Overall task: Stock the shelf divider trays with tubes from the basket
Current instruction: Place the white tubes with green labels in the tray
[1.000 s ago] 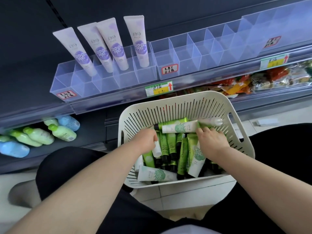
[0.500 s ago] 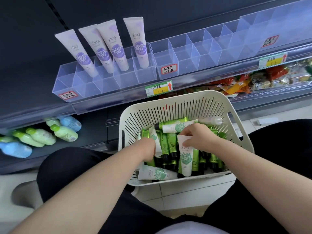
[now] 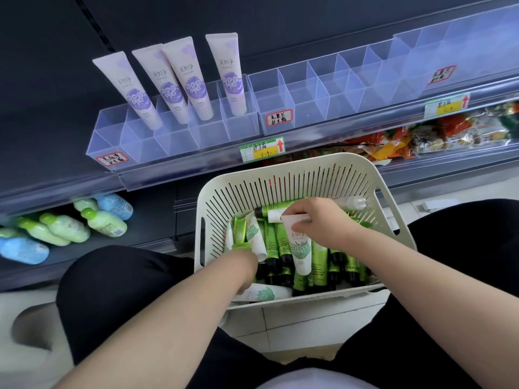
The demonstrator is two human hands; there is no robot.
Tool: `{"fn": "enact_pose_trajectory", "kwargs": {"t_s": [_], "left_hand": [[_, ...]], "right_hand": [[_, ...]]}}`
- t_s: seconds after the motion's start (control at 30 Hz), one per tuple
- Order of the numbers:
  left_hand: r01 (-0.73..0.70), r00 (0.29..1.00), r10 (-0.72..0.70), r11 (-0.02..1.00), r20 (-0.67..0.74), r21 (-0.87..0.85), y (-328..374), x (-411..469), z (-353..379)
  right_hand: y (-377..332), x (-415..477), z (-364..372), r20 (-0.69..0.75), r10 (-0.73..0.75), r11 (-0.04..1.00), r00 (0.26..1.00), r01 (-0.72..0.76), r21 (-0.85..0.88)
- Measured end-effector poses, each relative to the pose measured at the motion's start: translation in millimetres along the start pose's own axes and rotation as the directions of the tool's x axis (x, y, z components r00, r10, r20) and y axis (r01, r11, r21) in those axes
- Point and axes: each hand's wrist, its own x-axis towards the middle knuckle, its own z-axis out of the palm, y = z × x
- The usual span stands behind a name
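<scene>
Lifted since a second ago, the white-and-green tube [image 3: 302, 248] now hangs cap-down from the right hand [image 3: 317, 220], pinched at its crimped end, over the basket [image 3: 280, 169]. Beside it the left hand [image 3: 244, 265] digs among tubes, its grip hidden. This looks like the picking step. Next, the tube needs carrying up beyond the hand into an empty divider tray [image 3: 309, 88] slot.

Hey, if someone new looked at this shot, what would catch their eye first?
Probably the four lilac tubes standing in the clear divider tray at upper left. Then the white slotted basket in the centre, packed with green tubes, where the right hand pinches a white tube by its flat end.
</scene>
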Motion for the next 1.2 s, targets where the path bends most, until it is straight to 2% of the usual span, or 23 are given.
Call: {"fn": "enact_pose_trajectory", "kwargs": {"t_s": [0.13, 0.23, 0.37, 0.57, 0.63, 0.7, 0.87, 1.1, 1.2], "left_hand": [[-0.012, 0.997, -0.001, 0.985, -0.073, -0.172, -11, -6, -6], [-0.069, 0.971, -0.028, 0.918, -0.239, -0.389, -26, -8, -15], [-0.179, 0.864, -0.117, 0.837, -0.490, -0.517, -45, -17, -25], [-0.261, 0.749, -0.237, 0.753, -0.618, -0.604, -69, -36, -25], [-0.289, 0.678, -0.296, 0.734, -0.673, -0.614, -78, -48, -26], [-0.306, 0.577, -0.385, 0.715, -0.720, -0.628, -88, -64, -31], [-0.325, 0.361, -0.572, 0.662, -0.736, -0.675, -121, -116, -45], [-0.410, 0.118, -0.777, 0.529, -0.618, -0.743, -172, -172, -51], [-0.417, 0.020, -0.825, 0.507, -0.565, -0.754, -196, -188, -53]], "right_hand": [[0, 2, 2, -0.008, 0.014, 0.999, 1.000, -0.014, -0.029], [-6, 5, -1, -0.059, 0.022, 0.999, 0.998, -0.024, -0.034], [-21, 7, -9, -0.141, -0.004, 0.996, 0.990, -0.008, -0.086], [-45, 7, -22, -0.220, -0.027, 0.996, 0.975, 0.008, -0.086], [-57, 8, -27, -0.244, -0.055, 0.996, 0.968, 0.035, -0.085], [-72, 10, -34, -0.269, -0.108, 0.991, 0.957, 0.081, -0.107], [-113, 20, -51, -0.351, -0.213, 0.973, 0.912, 0.166, -0.161], [-172, 48, -69, -0.427, -0.321, 0.947, 0.845, 0.278, -0.162], [-200, 66, -71, -0.458, -0.364, 0.932, 0.811, 0.321, -0.172]]}}
